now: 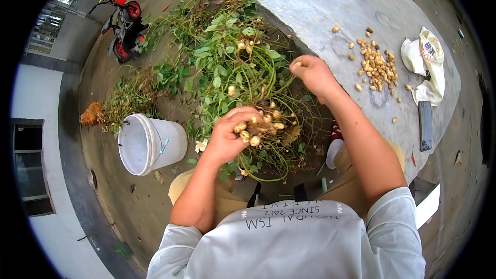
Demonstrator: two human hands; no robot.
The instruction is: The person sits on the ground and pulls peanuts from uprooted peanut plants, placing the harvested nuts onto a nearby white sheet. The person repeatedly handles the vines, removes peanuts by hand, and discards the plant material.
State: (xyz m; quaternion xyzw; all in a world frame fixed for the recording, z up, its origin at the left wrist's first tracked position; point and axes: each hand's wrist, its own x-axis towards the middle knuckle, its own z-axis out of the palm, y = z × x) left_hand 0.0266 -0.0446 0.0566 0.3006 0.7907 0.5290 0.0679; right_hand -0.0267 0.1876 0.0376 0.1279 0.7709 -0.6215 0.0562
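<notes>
My left hand (231, 133) grips a peanut plant by its root end. A cluster of peanut pods (263, 124) hangs on the brown roots beside my fingers. My right hand (316, 75) is raised near the edge of the stone slab, its thumb and fingers pinched on a single peanut pod (297, 64). Under and beyond both hands spreads a heap of uprooted peanut plants (221, 58) with green leaves and stems. A pile of loose peanut pods (376, 66) lies on the grey stone slab (310, 11) at the right.
A crumpled white bag (426, 66) and a phone (425, 126) rest on the slab's right side. To the left, a white plastic bucket (155, 143) lies tilted beside more pulled plants (128, 97). Farther off stands a small red-and-black ride-on motorbike (126, 27). A white wall (38, 97) borders the left.
</notes>
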